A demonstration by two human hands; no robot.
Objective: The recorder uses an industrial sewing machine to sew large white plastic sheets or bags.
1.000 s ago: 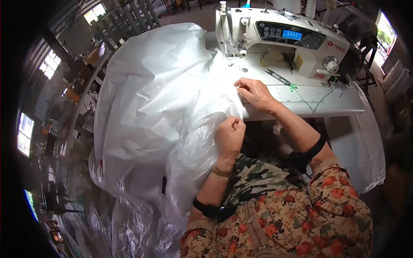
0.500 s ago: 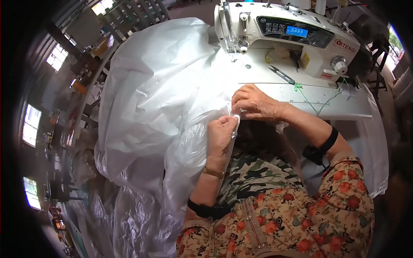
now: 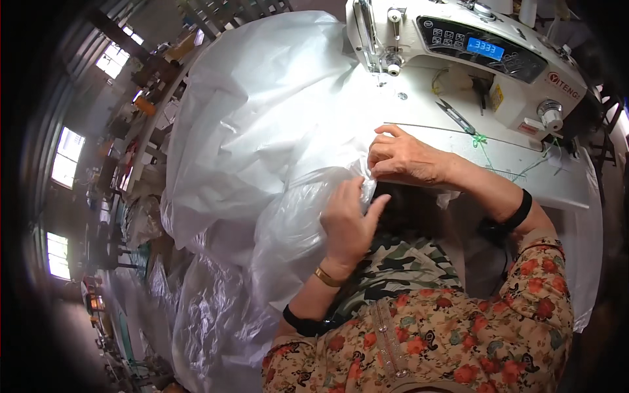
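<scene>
A large white translucent plastic sheet (image 3: 236,131) lies bunched over the left part of the sewing table and hangs down its front. At the table's front edge, my right hand (image 3: 409,158) pinches the sheet's gathered edge between thumb and fingers. Just below it, my left hand (image 3: 347,226) lies against the crumpled plastic with its thumb spread away from the fingers. Its fingertips are partly hidden in the folds. Beyond both hands stands a white sewing machine (image 3: 452,33), its needle area lit up, and the sheet reaches close to it.
Thread snips (image 3: 457,118) lie on the machine bed, tied to a green cord (image 3: 480,140). A ruler strip (image 3: 508,174) runs along the table's front edge. More plastic (image 3: 216,321) hangs at the lower left, and cluttered shelving (image 3: 141,131) stands farther left.
My left hand has loosened its pinch on the sheet's edge, its thumb swinging out to the right. My right hand keeps hold of the edge. The whole view has shifted slightly.
</scene>
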